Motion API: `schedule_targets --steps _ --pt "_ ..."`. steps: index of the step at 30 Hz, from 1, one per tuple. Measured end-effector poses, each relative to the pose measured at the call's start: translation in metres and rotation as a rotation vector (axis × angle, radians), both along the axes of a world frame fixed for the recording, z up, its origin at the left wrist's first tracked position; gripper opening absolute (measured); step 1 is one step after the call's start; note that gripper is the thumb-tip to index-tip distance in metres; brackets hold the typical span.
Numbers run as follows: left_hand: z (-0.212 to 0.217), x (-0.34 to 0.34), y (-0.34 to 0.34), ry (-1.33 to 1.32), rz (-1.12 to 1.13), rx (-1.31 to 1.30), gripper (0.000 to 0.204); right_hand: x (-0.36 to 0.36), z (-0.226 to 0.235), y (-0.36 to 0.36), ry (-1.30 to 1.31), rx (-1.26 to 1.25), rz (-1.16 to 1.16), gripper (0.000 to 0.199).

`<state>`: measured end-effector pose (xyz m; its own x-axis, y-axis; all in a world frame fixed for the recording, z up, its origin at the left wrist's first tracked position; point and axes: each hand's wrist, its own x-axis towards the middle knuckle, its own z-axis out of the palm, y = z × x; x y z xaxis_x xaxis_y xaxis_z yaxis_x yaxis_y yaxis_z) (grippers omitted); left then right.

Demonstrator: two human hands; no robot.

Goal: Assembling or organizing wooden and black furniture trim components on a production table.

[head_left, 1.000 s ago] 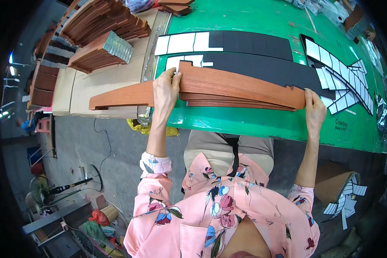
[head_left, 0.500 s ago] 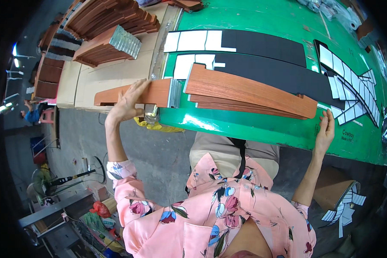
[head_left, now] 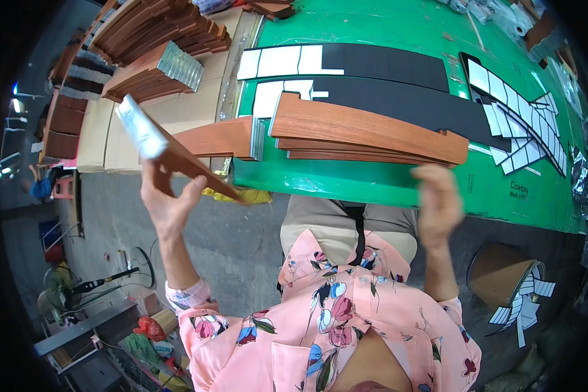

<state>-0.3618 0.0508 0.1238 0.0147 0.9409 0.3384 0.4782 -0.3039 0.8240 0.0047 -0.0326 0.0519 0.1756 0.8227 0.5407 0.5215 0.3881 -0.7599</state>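
My left hand point(head_left: 168, 206) grips a reddish-brown wooden board point(head_left: 184, 162) at its lower side, thumb against its near edge. The board is lifted and tilted, its silvery end up at the left. Behind it lie more of these wooden boards point(head_left: 232, 138), stacked with silvery ends toward the right. Farther right, a fanned stack of long wood-coloured slats point(head_left: 366, 124) rests on the green tabletop point(head_left: 346, 183). My right hand point(head_left: 439, 204) is just in front of that stack's right end, apparently apart from it; motion smears its fingers.
Two black strips point(head_left: 385, 66) with white backing pieces lie beyond the slats. White-backed curved strips point(head_left: 522, 114) are heaped at the right. Brown boards point(head_left: 149, 73) stand stacked on the cardboard-covered bench point(head_left: 95, 140) at left. A brown bin point(head_left: 500, 274) of white scraps sits on the floor.
My left hand has come back toward me and left, lifting a wooden board off the left stack. My right hand has moved left, away from the slats' right end.
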Motion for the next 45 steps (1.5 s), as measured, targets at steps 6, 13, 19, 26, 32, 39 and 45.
schedule_targets --steps 6,13,19,26,32,39,45 --pt "-0.050 0.092 -0.053 -0.888 0.080 -0.479 0.079 -0.079 0.021 0.006 -0.394 0.055 0.309 0.042" --pt "-0.117 0.113 -0.058 -0.644 0.079 -0.414 0.094 0.000 -0.006 0.006 -0.514 -0.086 0.237 0.037" --pt "-0.138 0.105 -0.026 0.021 -0.086 -0.077 0.052 0.021 -0.024 0.024 -0.570 -0.227 0.280 0.037" --pt "-0.155 0.116 -0.008 -0.070 -0.146 0.041 0.037 0.001 0.032 0.103 -0.476 -0.083 0.319 0.020" --pt "-0.170 0.122 -0.005 -0.143 -0.176 0.036 0.039 -0.045 -0.027 0.235 -0.728 -0.328 0.440 0.015" --pt "-0.175 0.118 -0.004 -0.165 -0.196 0.040 0.038 -0.060 -0.066 0.260 -0.991 -0.297 0.441 0.022" --pt "-0.176 0.116 -0.005 -0.185 -0.223 0.031 0.042 -0.066 -0.072 0.254 -1.130 -0.031 0.438 0.006"
